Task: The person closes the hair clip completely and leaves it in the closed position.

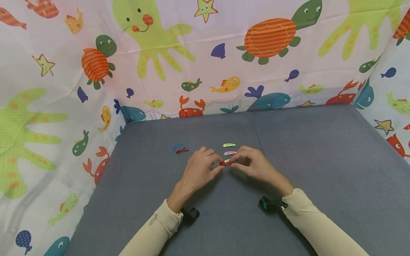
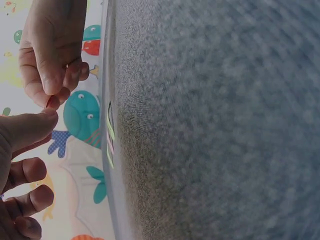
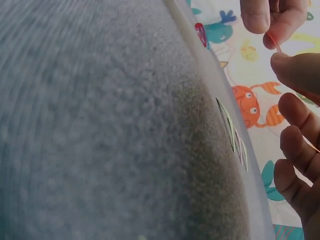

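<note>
Both hands meet over the table around a red snap hair clip (image 1: 225, 164). The thumb and finger of my left hand (image 1: 201, 167) pinch its left end; those of my right hand (image 1: 253, 163) pinch the other end. In the left wrist view only a sliver of the red clip (image 2: 49, 103) shows between the fingertips. Just behind it, partly covered in the head view, lies a green clip (image 1: 227, 160). Farther back lie a pink clip (image 1: 230, 153) and another green clip (image 1: 229, 145), in a rough column.
To the left of the hands, a blue clip (image 1: 177, 146) and a dark red clip (image 1: 182, 150) lie close together on the grey tabletop (image 1: 144, 177). A curtain (image 1: 205, 64) printed with sea animals stands along the back and sides. Each wrist wears a black strapped device.
</note>
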The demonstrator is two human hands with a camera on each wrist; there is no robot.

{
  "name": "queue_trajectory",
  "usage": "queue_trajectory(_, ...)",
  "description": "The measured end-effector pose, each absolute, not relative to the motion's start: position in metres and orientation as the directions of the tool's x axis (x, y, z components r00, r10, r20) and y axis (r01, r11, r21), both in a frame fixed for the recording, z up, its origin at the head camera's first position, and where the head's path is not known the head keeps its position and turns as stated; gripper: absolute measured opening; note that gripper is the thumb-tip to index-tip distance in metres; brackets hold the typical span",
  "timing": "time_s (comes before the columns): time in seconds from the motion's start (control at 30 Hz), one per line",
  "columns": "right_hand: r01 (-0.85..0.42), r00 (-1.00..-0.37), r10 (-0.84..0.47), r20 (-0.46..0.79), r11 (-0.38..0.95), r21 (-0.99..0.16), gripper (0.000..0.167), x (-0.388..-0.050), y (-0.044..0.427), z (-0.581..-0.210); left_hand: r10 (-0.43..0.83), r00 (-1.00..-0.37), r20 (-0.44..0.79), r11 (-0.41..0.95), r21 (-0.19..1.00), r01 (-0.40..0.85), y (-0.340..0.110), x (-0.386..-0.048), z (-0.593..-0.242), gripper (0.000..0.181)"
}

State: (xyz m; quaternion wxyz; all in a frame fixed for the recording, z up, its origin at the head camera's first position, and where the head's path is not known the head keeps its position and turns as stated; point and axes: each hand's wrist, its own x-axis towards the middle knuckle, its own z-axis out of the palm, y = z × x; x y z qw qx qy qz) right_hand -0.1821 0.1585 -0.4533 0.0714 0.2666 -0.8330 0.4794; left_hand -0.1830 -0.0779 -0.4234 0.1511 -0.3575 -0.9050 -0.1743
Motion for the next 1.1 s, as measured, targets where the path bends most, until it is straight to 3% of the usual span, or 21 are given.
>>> queue_trajectory(0.67,-0.553,-0.826,-0.431,0.363,0.490,-0.674,0.010,-0.185,0.164,-0.460,0.606,-0.777,0.173,0.694,0.364,0.622,-0.072,-0.197,-0.432,0.016)
queue_trajectory(1.1,-0.469,-0.876,-0.406,0.261,0.588,-0.660,0.013,-0.184,0.165,-0.463,0.557,-0.826,0.086,0.723,0.440,0.533,-0.067,-0.201,-0.444,0.014)
